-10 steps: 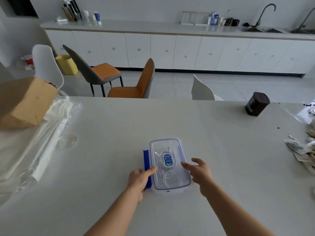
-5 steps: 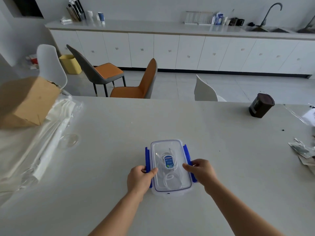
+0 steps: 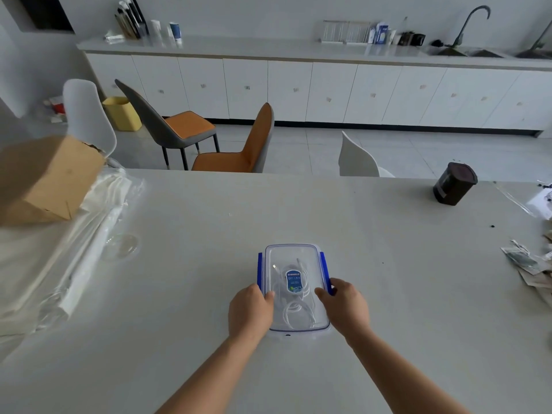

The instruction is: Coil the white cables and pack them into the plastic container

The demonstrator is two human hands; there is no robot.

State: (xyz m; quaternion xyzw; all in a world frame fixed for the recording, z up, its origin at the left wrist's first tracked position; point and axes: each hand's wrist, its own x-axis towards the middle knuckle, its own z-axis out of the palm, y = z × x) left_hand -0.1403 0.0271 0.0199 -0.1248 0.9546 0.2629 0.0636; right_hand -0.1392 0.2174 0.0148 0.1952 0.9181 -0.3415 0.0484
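Observation:
A clear plastic container (image 3: 294,253) with its lid on lies on the grey table in front of me. Blue clip flaps run along both long sides. White cables (image 3: 294,312) lie coiled inside, visible through the lid, beneath a blue oval label. My left hand (image 3: 249,312) grips the container's left side with the thumb on the lid. My right hand (image 3: 346,306) grips the right side over the blue flap, thumb on the lid.
A cardboard box (image 3: 44,180) rests on plastic-wrapped white sheets (image 3: 59,255) at the table's left. A dark brown tub (image 3: 454,183) stands far right, with crumpled wrappers (image 3: 528,264) at the right edge. Chairs stand beyond the table's far edge.
The right blue flap, out of sight a second ago, now shows along the side. Both hands have closed onto the container's sides from resting loosely on the lid.

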